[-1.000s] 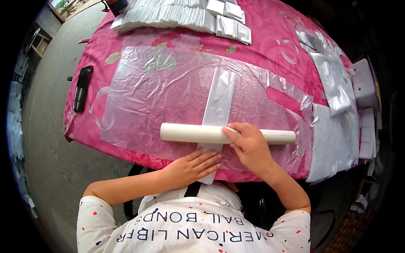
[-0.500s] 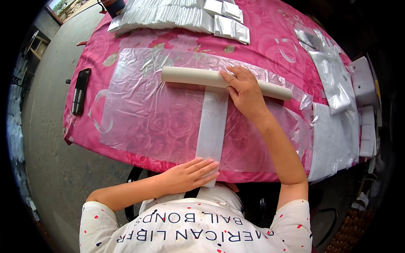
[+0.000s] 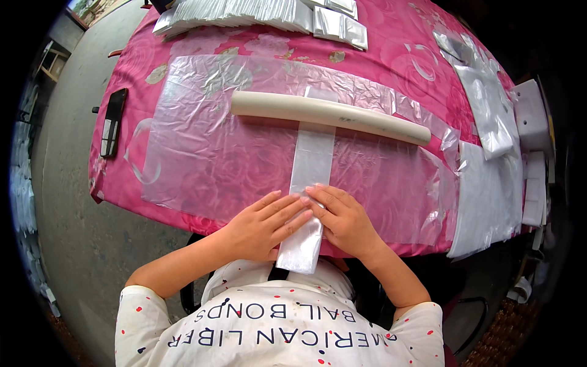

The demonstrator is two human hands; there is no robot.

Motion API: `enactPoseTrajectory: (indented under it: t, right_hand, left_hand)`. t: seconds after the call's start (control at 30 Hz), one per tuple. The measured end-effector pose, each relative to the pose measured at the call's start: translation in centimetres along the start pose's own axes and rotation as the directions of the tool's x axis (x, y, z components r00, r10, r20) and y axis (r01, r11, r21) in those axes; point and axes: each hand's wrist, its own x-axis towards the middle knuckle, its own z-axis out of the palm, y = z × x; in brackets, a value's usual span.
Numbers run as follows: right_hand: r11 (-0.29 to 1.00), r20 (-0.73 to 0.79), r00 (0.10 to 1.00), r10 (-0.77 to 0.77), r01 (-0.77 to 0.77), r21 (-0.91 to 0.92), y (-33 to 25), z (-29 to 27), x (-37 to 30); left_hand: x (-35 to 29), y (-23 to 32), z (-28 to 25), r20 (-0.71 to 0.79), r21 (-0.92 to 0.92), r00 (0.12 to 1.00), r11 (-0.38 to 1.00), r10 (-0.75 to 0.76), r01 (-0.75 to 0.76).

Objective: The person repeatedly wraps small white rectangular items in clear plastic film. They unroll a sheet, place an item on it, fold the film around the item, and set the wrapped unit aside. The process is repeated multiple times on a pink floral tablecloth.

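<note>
A long folded strip of whitish plastic film (image 3: 312, 160) runs from under a cream-coloured tube (image 3: 287, 107) toward me, its near end past the table edge. My left hand (image 3: 269, 221) lies on the strip with straight fingers. Against it, my right hand (image 3: 343, 219) rests on the same strip, fingers extended and the fingertips of both hands meeting. Neither hand grips anything. Crosswise over the strip sits the tube, untouched. Beneath both spreads a wide sheet of clear plastic film (image 3: 208, 153), wrinkled along its far side.
A pink flowered tablecloth (image 3: 391, 67) covers the table. At the far side lie a row of folded plastic packets (image 3: 238, 13) and small packet stacks (image 3: 340, 29). A phone (image 3: 114, 122) is at the left; plastic bags (image 3: 489, 196) and white boxes (image 3: 531, 116) stand at the right.
My right hand has left the tube and come back toward me onto the strip, beside my left hand. My left hand has slid slightly up the strip. The tube stays across it.
</note>
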Motion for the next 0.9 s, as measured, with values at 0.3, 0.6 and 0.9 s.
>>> enactPoseTrajectory:
  t: [0.3,0.6,0.9]
  right_hand:
    - [0.972,-0.213,0.964,0.156,-0.112,0.205,1.1,-0.7,1.8]
    - [0.448,0.249,0.629,0.737,-0.729,0.517,1.4,-2.0,4.7]
    - [0.865,-0.225,0.847,0.482,-0.501,-0.037,0.4,-0.8,3.0]
  left_hand:
    - [1.8,-1.6,-0.4,-0.097,-0.326,0.961,0.921,-0.258,0.215]
    - [2.7,-0.8,0.1,-0.083,-0.070,0.975,0.977,-0.207,0.202]
    - [3.0,-0.2,1.9,0.013,0.037,0.948,0.947,-0.319,0.319]
